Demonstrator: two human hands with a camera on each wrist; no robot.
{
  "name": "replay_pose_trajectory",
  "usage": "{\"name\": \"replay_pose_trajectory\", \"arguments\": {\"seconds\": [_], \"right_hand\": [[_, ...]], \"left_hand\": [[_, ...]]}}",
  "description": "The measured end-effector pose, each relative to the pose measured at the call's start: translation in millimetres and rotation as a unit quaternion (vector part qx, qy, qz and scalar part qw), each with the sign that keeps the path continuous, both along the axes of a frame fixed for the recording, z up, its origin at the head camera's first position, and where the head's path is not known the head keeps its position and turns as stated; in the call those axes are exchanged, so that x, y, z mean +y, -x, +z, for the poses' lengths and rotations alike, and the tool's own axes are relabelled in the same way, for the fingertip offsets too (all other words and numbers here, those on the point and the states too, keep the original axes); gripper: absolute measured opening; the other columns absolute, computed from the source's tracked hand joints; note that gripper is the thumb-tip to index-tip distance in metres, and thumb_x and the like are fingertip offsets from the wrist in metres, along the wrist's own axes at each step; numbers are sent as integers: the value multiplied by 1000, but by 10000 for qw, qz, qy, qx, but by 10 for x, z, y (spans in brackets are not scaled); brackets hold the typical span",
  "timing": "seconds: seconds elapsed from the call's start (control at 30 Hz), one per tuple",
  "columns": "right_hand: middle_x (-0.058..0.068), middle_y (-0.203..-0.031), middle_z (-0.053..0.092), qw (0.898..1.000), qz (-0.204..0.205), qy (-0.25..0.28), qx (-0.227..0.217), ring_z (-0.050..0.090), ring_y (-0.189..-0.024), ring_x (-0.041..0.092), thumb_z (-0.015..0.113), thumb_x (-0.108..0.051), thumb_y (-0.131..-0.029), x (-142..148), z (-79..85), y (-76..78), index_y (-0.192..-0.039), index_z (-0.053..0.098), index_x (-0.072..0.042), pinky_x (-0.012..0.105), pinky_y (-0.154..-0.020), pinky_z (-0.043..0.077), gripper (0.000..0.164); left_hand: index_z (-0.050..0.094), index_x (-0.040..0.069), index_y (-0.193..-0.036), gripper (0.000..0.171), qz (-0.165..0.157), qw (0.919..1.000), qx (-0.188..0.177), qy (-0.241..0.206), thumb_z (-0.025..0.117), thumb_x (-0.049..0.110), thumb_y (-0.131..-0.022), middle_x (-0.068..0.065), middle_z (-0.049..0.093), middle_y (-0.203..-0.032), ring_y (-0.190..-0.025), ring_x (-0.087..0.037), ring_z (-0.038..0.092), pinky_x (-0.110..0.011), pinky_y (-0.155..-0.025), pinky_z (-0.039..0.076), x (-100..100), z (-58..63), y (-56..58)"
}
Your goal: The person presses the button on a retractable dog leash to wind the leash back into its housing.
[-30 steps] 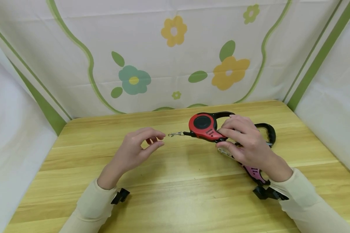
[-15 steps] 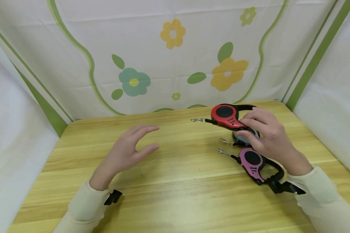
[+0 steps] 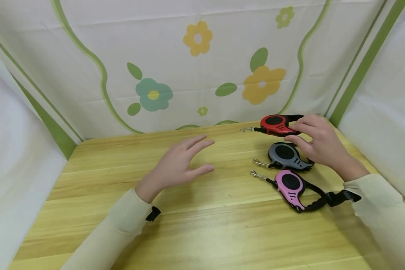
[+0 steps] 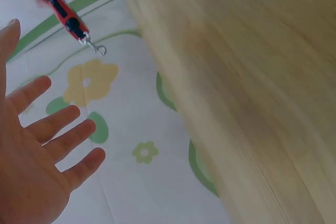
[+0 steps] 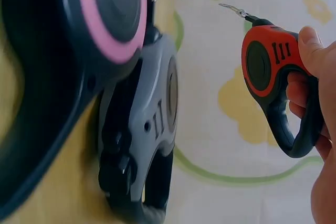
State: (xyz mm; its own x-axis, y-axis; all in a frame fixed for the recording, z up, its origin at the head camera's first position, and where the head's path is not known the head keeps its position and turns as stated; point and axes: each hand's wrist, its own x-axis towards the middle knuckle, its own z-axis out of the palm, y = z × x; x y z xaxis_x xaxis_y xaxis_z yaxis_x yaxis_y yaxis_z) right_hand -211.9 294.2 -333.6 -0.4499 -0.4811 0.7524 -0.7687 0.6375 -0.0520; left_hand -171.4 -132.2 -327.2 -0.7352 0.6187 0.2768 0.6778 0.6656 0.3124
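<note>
Near the back right of the table, my right hand (image 3: 322,140) holds a red retractable dog leash (image 3: 277,125) by its handle end, thumb below and fingers on top. Its metal clip points left, and the right wrist view shows the red leash (image 5: 270,59) held above the table. A grey retractable leash (image 3: 287,156) lies just in front of it, and nearer still lies a pink retractable leash (image 3: 290,189), both with clips to the left. My left hand (image 3: 180,163) hovers over the middle of the table, fingers spread and holding nothing.
The wooden table (image 3: 202,228) has a white flowered cloth (image 3: 202,67) hanging along its back edge. White cloth walls with green bands stand at the left and right sides.
My right hand has carried the red leash right and back, uncovering the grey and pink ones. My left hand has straightened its fingers, and it now sits farther right.
</note>
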Motion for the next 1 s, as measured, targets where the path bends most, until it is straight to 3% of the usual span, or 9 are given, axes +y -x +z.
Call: {"name": "replay_pose_trajectory", "arguments": {"seconds": [0.33,0.43,0.53,0.6,0.77,0.9,1.0], "right_hand": [[17,-87,73,9997,-63,-176,-165,66,-83,38,56,-61,-105,51,-118,207,-100,80,4,57,-77,48,69],[18,-89,74,9988,-194,-239,-372,67,-86,39,73,-45,-100,68,-157,242,-101,79,5,57,-81,49,50],[21,-93,76,9970,-360,-348,-597,69,-90,42,86,-23,-88,94,-194,284,-102,79,6,58,-85,51,33],[22,-94,76,9953,-473,-406,-736,70,-91,43,88,-15,-82,118,-221,313,-101,79,6,59,-86,52,30],[25,-97,78,9912,-630,-544,-1033,72,-92,45,90,-10,-78,212,-301,374,-103,80,5,62,-85,55,31],[25,-103,78,9808,-881,-909,-1481,73,-97,45,89,-12,-82,302,-303,407,-107,80,4,63,-88,56,31],[25,-112,76,9632,-1146,-1254,-2083,71,-106,46,85,-18,-89,347,-263,432,-114,79,2,64,-95,54,32]], "left_hand": [[36,39,-165,75,-81,9976,-341,595,57,70,-100,-5,37,-173,-155,-33,45,-63,-121,41,294,-55,110],[33,41,-166,76,-20,9970,-408,656,56,72,-100,-5,35,-174,-155,-33,44,-64,-121,41,348,-62,128],[32,42,-166,77,60,9962,-485,728,55,73,-100,-4,33,-175,-156,-34,43,-64,-121,40,387,-67,141],[31,41,-167,77,78,9954,-546,785,54,73,-100,-4,31,-175,-157,-34,42,-65,-121,40,415,-73,151],[28,41,-168,77,20,9933,-742,889,49,74,-102,-2,26,-177,-158,-35,39,-63,-123,38,503,-67,171],[27,43,-168,76,23,9923,-828,925,47,75,-102,0,24,-178,-159,-33,39,-62,-124,37,587,-52,190],[26,44,-168,77,44,9916,-874,950,45,77,-101,1,23,-178,-159,-32,38,-62,-124,36,632,-43,205]]}}
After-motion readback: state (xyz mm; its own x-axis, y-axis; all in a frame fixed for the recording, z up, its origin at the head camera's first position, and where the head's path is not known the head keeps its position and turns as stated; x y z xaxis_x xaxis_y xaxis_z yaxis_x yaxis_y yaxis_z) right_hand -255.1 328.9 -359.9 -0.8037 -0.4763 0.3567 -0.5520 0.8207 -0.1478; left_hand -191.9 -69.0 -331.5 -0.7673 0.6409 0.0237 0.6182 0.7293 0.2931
